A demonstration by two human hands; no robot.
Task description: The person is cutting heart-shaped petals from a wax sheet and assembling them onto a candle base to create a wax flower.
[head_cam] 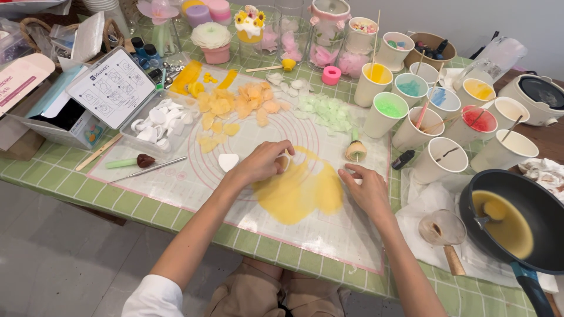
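My left hand (pixel 262 163) rests on a translucent work mat (pixel 176 182), its fingers curled on a small pale cutter pressed into a thin sheet of yellow wax (pixel 299 191). My right hand (pixel 365 188) lies flat on the mat at the sheet's right edge, fingertips down beside a small white piece. A white heart-shaped wax piece (pixel 228 161) sits just left of my left hand. Orange and yellow wax petals (pixel 235 108) and pale green ones (pixel 326 110) are spread at the far side of the mat.
Several paper cups of coloured wax (pixel 437 111) with stirring sticks stand at the right. A dark pan of yellow wax (pixel 517 220) sits at the right edge, a small glass cup (pixel 442 228) beside it. White pieces fill an open plastic box (pixel 155 123). Finished candles line the back.
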